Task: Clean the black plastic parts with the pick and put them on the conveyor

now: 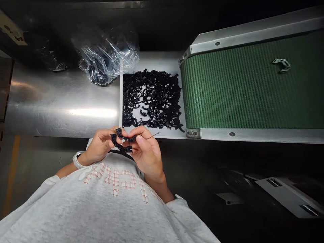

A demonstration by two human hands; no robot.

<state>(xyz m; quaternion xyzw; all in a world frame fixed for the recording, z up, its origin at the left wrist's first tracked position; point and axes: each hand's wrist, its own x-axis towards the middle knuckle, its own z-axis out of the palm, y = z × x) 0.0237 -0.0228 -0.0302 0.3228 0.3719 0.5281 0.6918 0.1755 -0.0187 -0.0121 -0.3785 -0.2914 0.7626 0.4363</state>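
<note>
Left hand [100, 145] and right hand [148, 152] both narrow, fingertips pinching one branched black plastic moulding [121, 141] just ahead of the chest. A thin metal pin [153, 135] projects past the right hand (gripped or merely resting there, cannot tell). Close pinch looks sound for so fine a piece. Ahead of the right hand: heap of black mouldings [162, 98] on a white board [152, 60], then a green conveyor belt [227, 94]. Ahead of the left hand: clear plastic bag [121, 50] on a steel desk [60, 101].

Plaid letters [116, 180] on the grey sweatshirt [76, 209] are unreadable.
</note>
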